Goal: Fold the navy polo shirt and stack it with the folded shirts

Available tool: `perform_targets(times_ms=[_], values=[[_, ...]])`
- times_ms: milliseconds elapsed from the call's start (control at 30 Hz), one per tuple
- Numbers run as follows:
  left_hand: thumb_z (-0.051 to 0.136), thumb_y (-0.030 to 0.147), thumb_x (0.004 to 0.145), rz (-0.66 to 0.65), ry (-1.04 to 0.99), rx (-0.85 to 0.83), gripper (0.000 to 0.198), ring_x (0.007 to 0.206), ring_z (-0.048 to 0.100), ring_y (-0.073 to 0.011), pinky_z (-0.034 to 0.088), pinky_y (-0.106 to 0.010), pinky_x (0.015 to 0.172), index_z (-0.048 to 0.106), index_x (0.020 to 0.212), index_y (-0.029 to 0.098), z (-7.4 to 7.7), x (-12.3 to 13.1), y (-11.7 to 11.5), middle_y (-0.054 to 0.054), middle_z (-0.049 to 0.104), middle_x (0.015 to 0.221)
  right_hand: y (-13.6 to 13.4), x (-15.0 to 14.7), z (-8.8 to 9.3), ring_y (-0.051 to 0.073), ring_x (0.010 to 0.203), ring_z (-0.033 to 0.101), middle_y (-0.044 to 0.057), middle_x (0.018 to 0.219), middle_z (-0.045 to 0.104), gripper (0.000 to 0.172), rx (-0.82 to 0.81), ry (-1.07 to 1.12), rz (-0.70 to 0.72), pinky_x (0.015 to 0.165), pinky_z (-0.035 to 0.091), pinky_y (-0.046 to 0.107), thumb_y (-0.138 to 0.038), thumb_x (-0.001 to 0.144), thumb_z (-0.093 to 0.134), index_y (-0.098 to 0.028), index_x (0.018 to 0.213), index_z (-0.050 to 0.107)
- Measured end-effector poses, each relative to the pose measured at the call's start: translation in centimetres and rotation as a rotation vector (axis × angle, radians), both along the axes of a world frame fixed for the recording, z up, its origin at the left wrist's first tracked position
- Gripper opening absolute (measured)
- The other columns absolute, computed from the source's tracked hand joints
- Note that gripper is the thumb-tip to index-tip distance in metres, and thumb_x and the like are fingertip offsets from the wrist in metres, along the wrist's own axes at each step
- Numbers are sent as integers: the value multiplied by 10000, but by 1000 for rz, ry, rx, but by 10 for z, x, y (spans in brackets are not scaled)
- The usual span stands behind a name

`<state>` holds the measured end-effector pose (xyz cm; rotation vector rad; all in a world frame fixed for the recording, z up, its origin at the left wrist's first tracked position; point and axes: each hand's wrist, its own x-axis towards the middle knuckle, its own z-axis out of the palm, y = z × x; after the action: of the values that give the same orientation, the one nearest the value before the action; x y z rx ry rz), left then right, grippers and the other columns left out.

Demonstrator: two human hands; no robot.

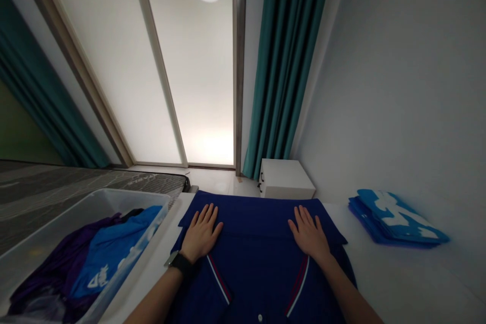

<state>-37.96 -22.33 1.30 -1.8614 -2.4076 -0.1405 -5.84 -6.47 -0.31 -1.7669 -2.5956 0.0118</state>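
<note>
A dark blue polo shirt (258, 258) lies spread on the white table (395, 278), its far part folded over in a straight band. Red and white stripes edge its two sleeves, and a white button shows at the bottom. My left hand (201, 233) rests flat on the shirt's left side, fingers stretched out, with a watch on the wrist. On the right side my right hand (308, 233) also presses flat, fingers apart. Neither hand grips the cloth. The shirt's near end runs out of view.
To the left stands a clear plastic bin (125, 195) holding purple and blue clothes (114, 248). Folded blue and white clothes (398, 217) lie at the right by the wall. Beyond the table are a white cabinet (288, 177), a teal curtain (288, 61) and frosted sliding doors (197, 86).
</note>
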Motion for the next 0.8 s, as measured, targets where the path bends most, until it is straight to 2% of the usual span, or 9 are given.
perform_targets(times_ms=[200, 467, 800], values=[[305, 472, 971, 4, 15, -5, 587, 1436, 251, -250, 235, -463, 1160, 372, 1467, 166, 2, 3, -4, -66, 293, 1544, -4, 1, 2, 231, 1459, 128, 97, 1582, 179, 673, -7, -10, 5, 1166, 81, 486, -497, 966, 173, -107, 1513, 220], [303, 480, 965, 24, 16, 14, 578, 1436, 254, -250, 225, -465, 1157, 381, 1465, 201, -1, 7, -16, -52, 306, 1543, -13, 7, -3, 224, 1462, 107, 76, 1589, 162, 673, -15, 18, 5, 1166, 59, 498, -508, 966, 159, -123, 1516, 211], [313, 480, 958, 32, -5, 25, 589, 1433, 261, -254, 220, -476, 1158, 384, 1463, 187, -2, 10, -27, -62, 306, 1541, -24, 11, 3, 225, 1462, 106, 80, 1588, 164, 679, -32, 19, 11, 1167, 61, 499, -512, 965, 168, -116, 1516, 208]])
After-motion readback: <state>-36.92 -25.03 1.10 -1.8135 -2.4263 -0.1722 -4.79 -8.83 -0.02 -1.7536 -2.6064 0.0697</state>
